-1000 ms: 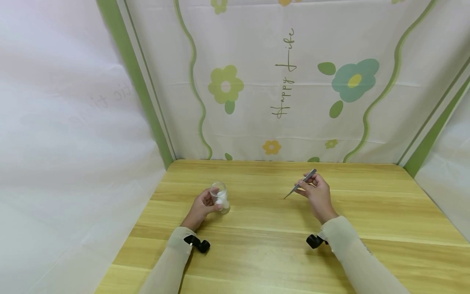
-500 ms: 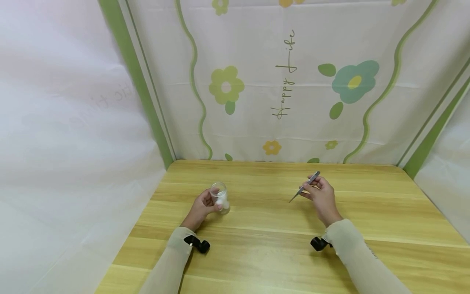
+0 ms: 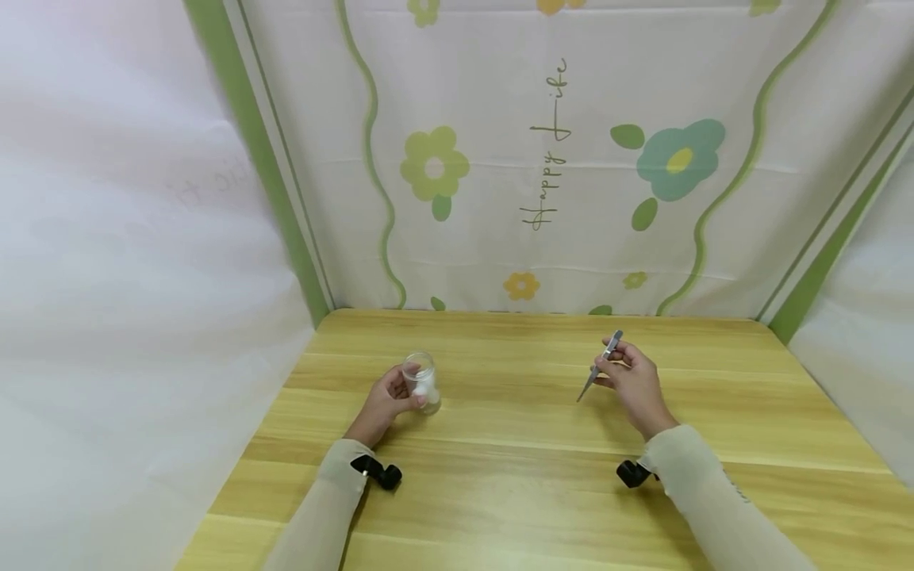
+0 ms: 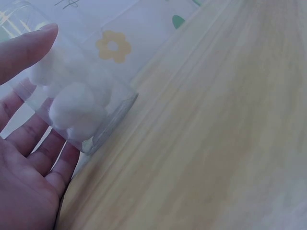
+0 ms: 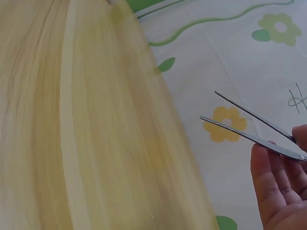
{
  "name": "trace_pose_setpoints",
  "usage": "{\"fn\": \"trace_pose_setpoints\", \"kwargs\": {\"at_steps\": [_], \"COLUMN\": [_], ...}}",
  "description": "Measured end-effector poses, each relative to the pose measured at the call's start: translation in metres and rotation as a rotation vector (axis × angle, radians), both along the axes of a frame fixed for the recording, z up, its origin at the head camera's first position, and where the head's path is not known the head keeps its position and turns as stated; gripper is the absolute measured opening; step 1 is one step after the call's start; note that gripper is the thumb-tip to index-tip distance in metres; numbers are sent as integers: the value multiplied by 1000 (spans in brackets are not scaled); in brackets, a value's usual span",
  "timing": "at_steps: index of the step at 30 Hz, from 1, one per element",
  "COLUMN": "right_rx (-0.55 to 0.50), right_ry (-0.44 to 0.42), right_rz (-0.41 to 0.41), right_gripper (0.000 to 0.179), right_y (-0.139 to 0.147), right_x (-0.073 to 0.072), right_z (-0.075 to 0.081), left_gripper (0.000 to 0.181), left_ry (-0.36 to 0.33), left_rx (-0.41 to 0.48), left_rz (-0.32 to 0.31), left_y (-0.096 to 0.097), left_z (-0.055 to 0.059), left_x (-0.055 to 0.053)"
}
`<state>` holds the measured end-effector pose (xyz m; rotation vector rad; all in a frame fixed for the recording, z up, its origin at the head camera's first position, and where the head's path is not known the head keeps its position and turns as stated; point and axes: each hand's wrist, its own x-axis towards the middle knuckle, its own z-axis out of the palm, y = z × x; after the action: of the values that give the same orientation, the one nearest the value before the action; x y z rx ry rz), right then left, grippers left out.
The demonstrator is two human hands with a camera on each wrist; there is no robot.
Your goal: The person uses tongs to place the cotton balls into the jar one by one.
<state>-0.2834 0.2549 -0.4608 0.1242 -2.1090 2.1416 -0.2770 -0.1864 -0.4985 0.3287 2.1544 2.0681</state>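
Note:
A clear, lidless jar [image 3: 420, 365] with several white cotton balls [image 4: 76, 111] inside is gripped by my left hand [image 3: 382, 406], thumb on one side and fingers on the other. In the head view the jar stands nearly upright at the left of the table. Over on the right, my right hand [image 3: 634, 388] pinches a pair of metal tweezers [image 3: 598, 369] between thumb and fingers. The tweezers point down and toward the left, and their two tips [image 5: 201, 118] are spread apart with nothing between them in the right wrist view.
Both hands are over a light wood table [image 3: 485, 468]. Behind it hangs a white curtain [image 3: 485, 103] printed with flowers, and more white cloth [image 3: 143, 317] hangs along the left side. A small black camera [image 3: 389, 476] sits on each wrist.
My right hand has moved slightly to the right with the tweezers, which now point more steeply down. The left hand still holds the jar in place; the head view has shifted a little.

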Motion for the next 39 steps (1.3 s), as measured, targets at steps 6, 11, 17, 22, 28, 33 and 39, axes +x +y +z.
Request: {"fn": "trace_pose_setpoints", "kwargs": {"at_steps": [6, 11, 17, 22, 28, 33, 39], "right_rx": [113, 236, 435, 588, 808, 933, 966], "right_ry": [-11, -70, -120, -136, -136, -135, -180], "right_rz": [-4, -11, -3, -13, -22, -10, -6], "right_gripper": [47, 49, 50, 47, 47, 44, 44], "right_y": [12, 14, 15, 27, 34, 37, 42], "right_x": [1, -5, -11, -6, -1, -7, -9], "right_z": [-1, 0, 1, -1, -1, -4, -4], "left_gripper": [65, 65, 68, 68, 70, 69, 68], "left_ry": [13, 48, 63, 64, 72, 71, 62], "left_rx": [16, 6, -6, 1, -9, -16, -5], "left_rz": [-6, 29, 34, 21, 10, 19, 10], "left_y": [1, -8, -17, -10, -8, -11, -7], "left_z": [-3, -7, -4, -9, -14, -13, -12], "left_x": [0, -2, -3, -6, -6, -4, -6]}}
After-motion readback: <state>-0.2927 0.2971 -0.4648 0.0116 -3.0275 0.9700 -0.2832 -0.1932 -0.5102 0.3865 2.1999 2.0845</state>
